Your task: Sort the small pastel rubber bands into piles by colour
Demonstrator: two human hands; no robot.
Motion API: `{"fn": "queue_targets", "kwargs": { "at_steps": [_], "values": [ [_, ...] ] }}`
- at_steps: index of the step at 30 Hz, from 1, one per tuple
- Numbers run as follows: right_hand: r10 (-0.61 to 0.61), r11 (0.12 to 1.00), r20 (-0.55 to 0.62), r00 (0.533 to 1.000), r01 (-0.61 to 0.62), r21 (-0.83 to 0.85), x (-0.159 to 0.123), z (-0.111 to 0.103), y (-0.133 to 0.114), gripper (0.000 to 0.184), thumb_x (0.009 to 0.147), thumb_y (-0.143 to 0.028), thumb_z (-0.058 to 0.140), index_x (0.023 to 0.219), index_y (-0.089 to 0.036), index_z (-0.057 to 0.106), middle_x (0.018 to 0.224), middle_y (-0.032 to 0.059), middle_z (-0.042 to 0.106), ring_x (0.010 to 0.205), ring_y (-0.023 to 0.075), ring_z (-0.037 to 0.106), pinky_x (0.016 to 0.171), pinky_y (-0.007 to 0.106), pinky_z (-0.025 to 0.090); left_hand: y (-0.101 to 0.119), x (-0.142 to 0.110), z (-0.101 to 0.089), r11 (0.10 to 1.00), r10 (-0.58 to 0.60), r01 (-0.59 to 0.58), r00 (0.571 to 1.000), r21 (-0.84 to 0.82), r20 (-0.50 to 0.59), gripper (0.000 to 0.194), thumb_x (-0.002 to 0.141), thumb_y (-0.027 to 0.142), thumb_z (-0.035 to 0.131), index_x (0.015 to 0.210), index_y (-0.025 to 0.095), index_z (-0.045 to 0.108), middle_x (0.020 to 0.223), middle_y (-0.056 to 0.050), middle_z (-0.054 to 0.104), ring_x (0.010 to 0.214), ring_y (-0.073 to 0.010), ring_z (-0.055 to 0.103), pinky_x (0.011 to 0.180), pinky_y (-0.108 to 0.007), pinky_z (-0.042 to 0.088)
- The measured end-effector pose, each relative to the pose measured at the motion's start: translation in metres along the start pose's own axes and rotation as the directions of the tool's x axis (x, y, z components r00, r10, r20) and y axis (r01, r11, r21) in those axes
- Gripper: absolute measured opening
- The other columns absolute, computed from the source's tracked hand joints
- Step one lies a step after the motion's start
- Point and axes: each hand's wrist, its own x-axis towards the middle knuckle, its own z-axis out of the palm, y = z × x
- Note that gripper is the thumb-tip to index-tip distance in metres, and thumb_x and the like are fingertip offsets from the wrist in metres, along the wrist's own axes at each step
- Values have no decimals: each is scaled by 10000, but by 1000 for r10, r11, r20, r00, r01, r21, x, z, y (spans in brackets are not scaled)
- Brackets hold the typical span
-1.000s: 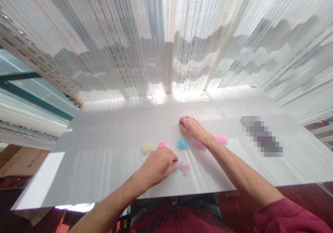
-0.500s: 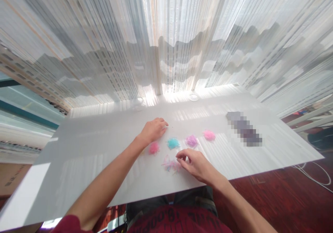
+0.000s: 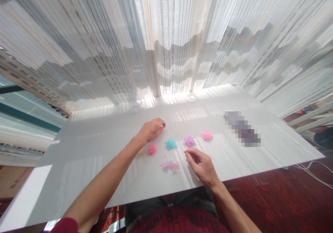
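Observation:
My left hand (image 3: pixel 151 130) rests on the far side of the piles, thumb and index fingertips together; anything between them is too small to make out. My right hand (image 3: pixel 202 165) hovers at the near side, its thumb and index finger pinched, and I cannot see what is in them. Between the hands lies a mixed-colour pile of thin strands or bands (image 3: pixel 170 165). Beyond it are a red-pink pile (image 3: pixel 152 149), a turquoise pile (image 3: pixel 171 143), a purple pile (image 3: pixel 189 141) and a light pink pile (image 3: pixel 207 135). A yellowish pile (image 3: pixel 139 152) is partly hidden by my left forearm.
The piles lie on a white table (image 3: pixel 104 139) striped with sunlight. A blurred-out dark oblong (image 3: pixel 243 129) lies at the right. A striped sheer curtain (image 3: pixel 166 52) hangs along the far edge, near a clear round object (image 3: pixel 191 98). White cables (image 3: pixel 312 172) run over the floor.
My right hand has moved right, away from the mixed pile, baring more of it. The fingers of my left hand have curled in. The view has shifted slightly.

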Motion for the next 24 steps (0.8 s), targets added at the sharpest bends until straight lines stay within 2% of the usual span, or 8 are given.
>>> {"fn": "queue_targets", "kwargs": {
  "at_steps": [2, 5, 7, 10, 13, 16, 20, 24],
  "values": [
    [-14, 1000, -14, 1000, 14, 11, 1, -1, -1, 186, 945, -318, 609, 920, -197, 747, 759, 22, 734, 595, 142, 595, 579, 252, 507, 12, -11, -3, 997, -23, 19, 999, -78, -46, 209, 987, 255, 506, 1003, 206, 708, 994, -55, 746, 814, -191, 688, 747, -301, 554],
    [-47, 998, -40, 998, 49, 39, 1, -2, -3, 170, 951, -310, 614, 919, -205, 743, 762, 16, 720, 627, 143, 610, 613, 251, 525, 43, -40, -2, 971, -35, 13, 996, -238, -86, 284, 1040, 366, 477, 1052, 207, 713, 909, -37, 755, 744, -156, 683, 683, -251, 550],
    [-74, 995, -54, 996, 77, 69, 0, -2, -7, 144, 949, -307, 633, 960, -212, 740, 787, 15, 720, 670, 147, 629, 658, 255, 547, 65, -62, 5, 819, -100, 10, 987, -573, -126, 256, 1011, 381, 557, 1009, 193, 731, 860, -39, 758, 730, -155, 680, 652, -238, 533],
    [-121, 984, -20, 992, 123, 130, -4, -1, -15, 130, 935, -307, 680, 1021, -224, 730, 857, 20, 737, 732, 151, 653, 711, 260, 567, 90, -90, 21, 648, -215, 52, 970, -760, -116, 224, 968, 376, 630, 950, 184, 743, 835, -38, 753, 714, -147, 660, 634, -229, 509],
    [-132, 980, 21, 991, 128, 152, -8, 3, -24, 122, 929, -322, 707, 997, -223, 730, 870, 27, 746, 727, 153, 653, 699, 264, 569, 100, -106, 35, 562, -290, 118, 955, -819, -62, 232, 962, 390, 640, 956, 181, 741, 839, -39, 751, 669, -135, 633, 616, -234, 494],
    [-101, 985, 35, 994, 95, 144, -10, 8, -29, 135, 946, -335, 685, 939, -213, 742, 833, 36, 745, 709, 161, 648, 678, 272, 569, 102, -115, 43, 518, -332, 139, 942, -844, -48, 218, 962, 385, 640, 960, 188, 733, 862, -42, 744, 692, -140, 638, 637, -244, 504],
    [-83, 986, 62, 995, 73, 150, -10, 11, -30, 127, 941, -308, 672, 889, -215, 741, 793, 27, 731, 688, 158, 642, 672, 268, 566, 105, -123, 47, 512, -365, 137, 928, -848, -71, 212, 966, 390, 637, 979, 196, 724, 848, -40, 727, 697, -145, 631, 624, -245, 505],
    [-81, 987, 78, 994, 69, 148, -10, 13, -31, 100, 931, -272, 673, 871, -217, 730, 795, 20, 730, 683, 153, 642, 676, 257, 559, 104, -129, 48, 547, -365, 139, 927, -825, -86, 212, 958, 391, 663, 1018, 207, 749, 899, -50, 733, 693, -138, 611, 598, -234, 502]
  ]
}}
